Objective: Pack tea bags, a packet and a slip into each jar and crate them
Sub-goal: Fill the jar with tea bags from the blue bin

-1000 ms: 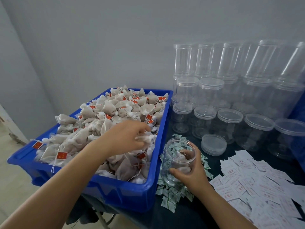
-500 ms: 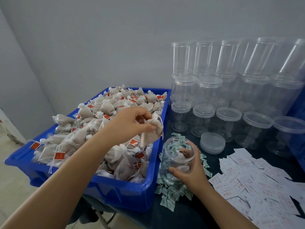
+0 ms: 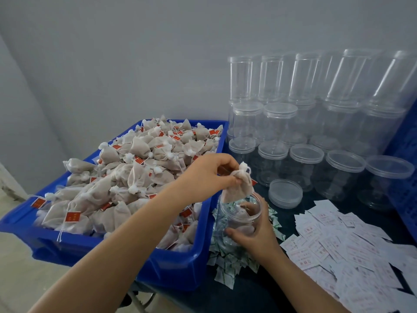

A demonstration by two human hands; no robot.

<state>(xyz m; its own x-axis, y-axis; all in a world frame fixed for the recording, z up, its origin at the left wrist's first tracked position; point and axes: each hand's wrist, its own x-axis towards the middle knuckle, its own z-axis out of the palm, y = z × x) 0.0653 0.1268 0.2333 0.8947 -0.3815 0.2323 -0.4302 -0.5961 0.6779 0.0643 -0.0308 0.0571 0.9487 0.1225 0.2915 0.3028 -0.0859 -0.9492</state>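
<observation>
My left hand [image 3: 209, 175] pinches a beige tea bag [image 3: 238, 188] by its tied top and holds it just over the mouth of an open clear jar [image 3: 237, 219]. My right hand [image 3: 252, 236] grips that jar from the right side; a tea bag or two lie inside it. The jar stands on a heap of small green-and-white packets [image 3: 225, 265]. White printed slips [image 3: 338, 242] lie scattered to the right. The blue bin [image 3: 176, 272] on the left is heaped with tea bags [image 3: 135, 172] with red tags.
Several empty lidded clear jars [image 3: 304, 159] are stacked in rows at the back right against the grey wall. A loose clear lid [image 3: 285, 193] lies behind the open jar. A blue crate wall [image 3: 404, 172] rises at the far right edge.
My left hand lifted a tea bag out of the blue bin and carried it right, over the open jar. My right hand stayed on the jar.
</observation>
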